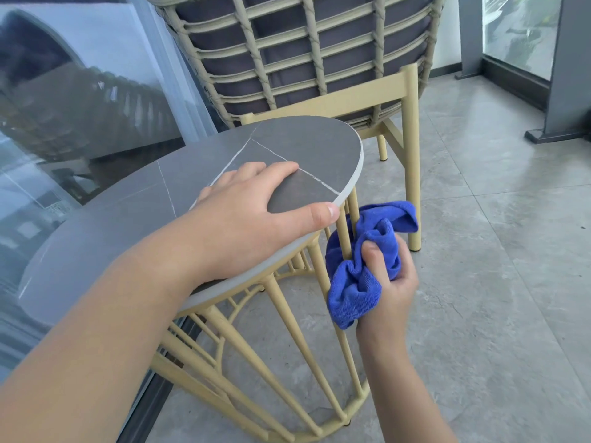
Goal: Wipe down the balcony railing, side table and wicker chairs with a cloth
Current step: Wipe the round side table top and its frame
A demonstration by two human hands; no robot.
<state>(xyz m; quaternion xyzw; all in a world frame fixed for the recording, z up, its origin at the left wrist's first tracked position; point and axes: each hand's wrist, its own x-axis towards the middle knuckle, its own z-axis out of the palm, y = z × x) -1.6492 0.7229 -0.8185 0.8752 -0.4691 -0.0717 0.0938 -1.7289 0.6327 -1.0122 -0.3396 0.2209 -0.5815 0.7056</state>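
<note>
Against the side table (134, 219) bars, right hand (388, 276) grips cloth (358, 282).

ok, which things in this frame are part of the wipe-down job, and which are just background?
In the job:
blue cloth, gripped by right hand
side table, left hand resting on top
wicker chair

Background:
grey cushion
glass panel
tiled floor

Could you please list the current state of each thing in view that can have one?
Left hand: flat on the side table top, thumb at its rim.
Right hand: grips the bunched blue cloth.
Blue cloth: crumpled, wrapped around a table leg bar.
Side table: upright on the tiled floor.
Wicker chair: upright behind the table, grey cushion in place.
</note>
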